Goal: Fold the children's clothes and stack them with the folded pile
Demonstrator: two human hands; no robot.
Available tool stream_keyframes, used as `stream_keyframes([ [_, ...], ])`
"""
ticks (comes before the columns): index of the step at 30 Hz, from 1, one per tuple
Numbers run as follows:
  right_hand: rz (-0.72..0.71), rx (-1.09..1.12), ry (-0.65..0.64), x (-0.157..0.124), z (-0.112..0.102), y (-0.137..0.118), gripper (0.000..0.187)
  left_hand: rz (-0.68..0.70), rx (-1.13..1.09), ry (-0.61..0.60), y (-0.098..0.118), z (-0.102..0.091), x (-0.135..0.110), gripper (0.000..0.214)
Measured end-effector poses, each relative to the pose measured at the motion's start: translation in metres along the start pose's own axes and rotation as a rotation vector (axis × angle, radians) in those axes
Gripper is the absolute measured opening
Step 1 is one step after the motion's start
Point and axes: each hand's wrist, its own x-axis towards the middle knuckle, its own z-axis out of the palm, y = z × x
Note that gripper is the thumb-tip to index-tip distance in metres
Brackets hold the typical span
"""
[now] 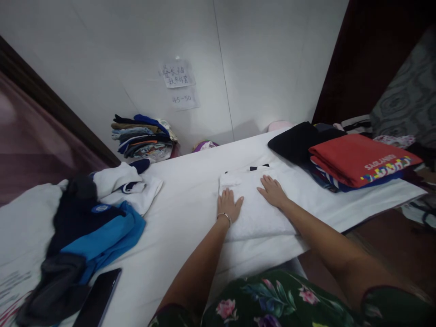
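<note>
A white folded garment [257,211] lies flat in front of me, with small black patches showing along its far edge. My left hand [230,205], a bracelet at its wrist, rests on the garment's left side with fingers stretched out. Spread on the upper middle of the same garment is my right hand [273,190], palm down. Both hands press on the cloth without gripping it. The garment's exact kind cannot be made out from this fold.
A white-covered table [180,204] bears everything. To the right sit a folded red garment [361,159] and a black one [294,141], stacked on others. Loose dark and blue clothing [102,231] and a phone [98,297] lie left. Another clothes pile [143,136] stands by the wall.
</note>
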Motion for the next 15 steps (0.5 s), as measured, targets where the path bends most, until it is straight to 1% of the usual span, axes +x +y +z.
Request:
stream_keyframes([
  [2,0.0,0.134,0.03,-0.001,-0.004,0.004,0.059,-0.001,-0.004,0.003,0.0,-0.001,0.0,0.076],
  [4,0.039,0.335,0.125,-0.005,-0.008,0.012,0.056,-0.005,-0.023,0.004,-0.001,0.0,0.0,0.075],
  [6,0.154,0.528,0.243,-0.012,-0.013,0.021,0.055,-0.008,-0.058,0.011,-0.003,0.002,0.001,0.073],
  [8,0.32,0.674,0.303,-0.021,-0.018,0.029,0.057,-0.014,-0.113,0.029,-0.005,0.004,0.004,0.068],
  [10,0.48,0.845,0.289,-0.033,-0.025,0.032,0.062,-0.025,-0.197,0.058,-0.008,0.003,0.007,0.059],
  [12,0.605,1.055,0.224,-0.045,-0.033,0.03,0.067,-0.044,-0.322,0.094,-0.013,0.0,0.008,0.05],
  [13,0.646,1.15,0.173,-0.05,-0.037,0.029,0.069,-0.056,-0.392,0.118,-0.016,-0.002,0.006,0.046],
  [15,0.67,1.271,0.042,-0.058,-0.044,0.024,0.065,-0.103,-0.509,0.171,-0.024,-0.009,-0.002,0.043],
])
